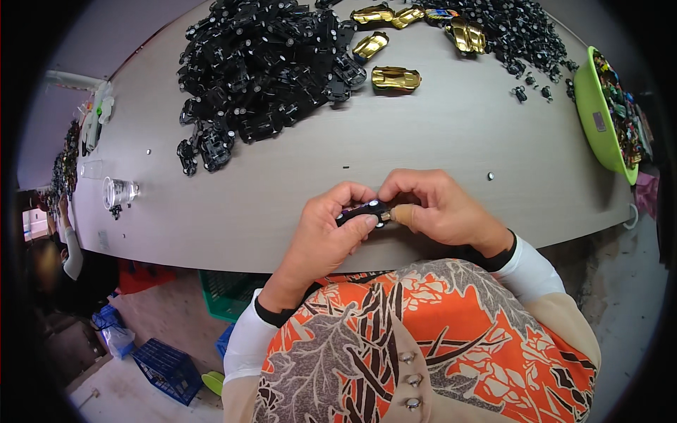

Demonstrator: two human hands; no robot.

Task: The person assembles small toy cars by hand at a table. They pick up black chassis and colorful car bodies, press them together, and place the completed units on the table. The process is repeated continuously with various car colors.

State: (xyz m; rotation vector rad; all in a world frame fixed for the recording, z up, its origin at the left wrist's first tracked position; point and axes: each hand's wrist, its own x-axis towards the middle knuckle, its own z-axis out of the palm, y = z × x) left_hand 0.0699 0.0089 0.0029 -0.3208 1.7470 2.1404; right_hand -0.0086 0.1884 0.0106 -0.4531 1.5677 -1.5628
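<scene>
Close to the table's front edge, my left hand (329, 225) grips a small toy car (362, 209), its dark underside and white-hubbed wheels turned up. A bit of purple shows along its far side. My right hand (437, 208) is closed at the car's right end, index finger and thumb pinching there. A tan wrap covers the right thumb tip. Something small and gold-coloured shows between that thumb and the car; whether it is part of the car I cannot tell.
Ahead lies a large heap of black car chassis (261, 63), with gold car bodies (396, 79) beside it. Small black parts (515, 35) are piled far right, near a green basin (591, 113) of colourful pieces. A clear cup (120, 192) stands left. Another person (70, 261) works at far left.
</scene>
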